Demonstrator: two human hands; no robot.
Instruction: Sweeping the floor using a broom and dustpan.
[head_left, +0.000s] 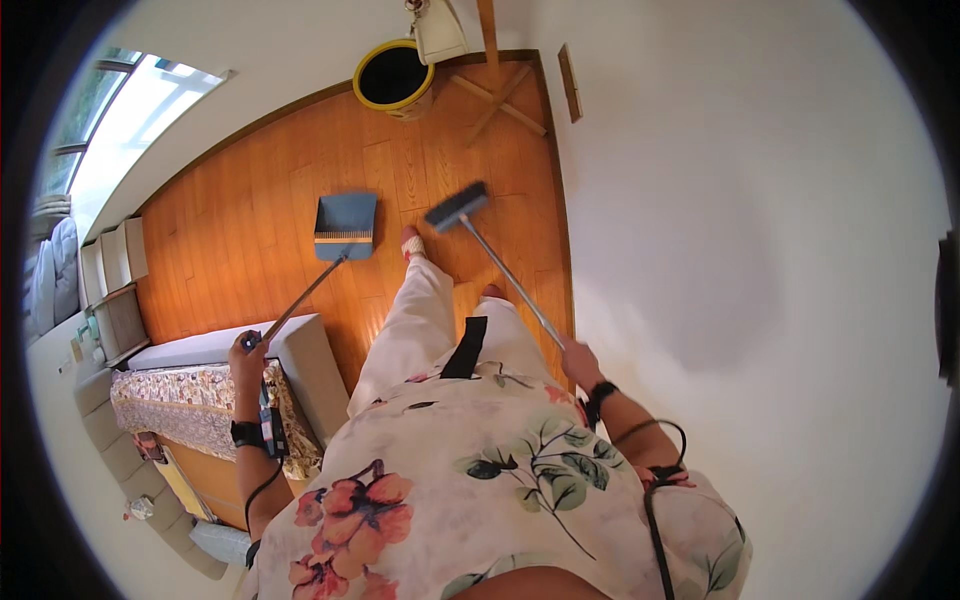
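Note:
My left hand (249, 360) grips the upper end of a long-handled dustpan (345, 214), a blue-grey pan with a row of comb teeth across it. The pan is at the wood floor, ahead and to the left of my forward foot. In my right hand (580, 363) is the grey handle of a broom (514, 281). Its dark bristle head (459, 206) lies tilted to the right of the dustpan, slightly blurred, with a gap of floor between them. Whether the bristles touch the floor I cannot tell.
A yellow-rimmed bin (394, 79) with a black inside stands by the far wall. Beside it rises a wooden stand (499, 97) with crossed feet, near a hanging white bag (439, 31). A bed (217, 349) is at the left; a white wall (712, 225) runs along the right.

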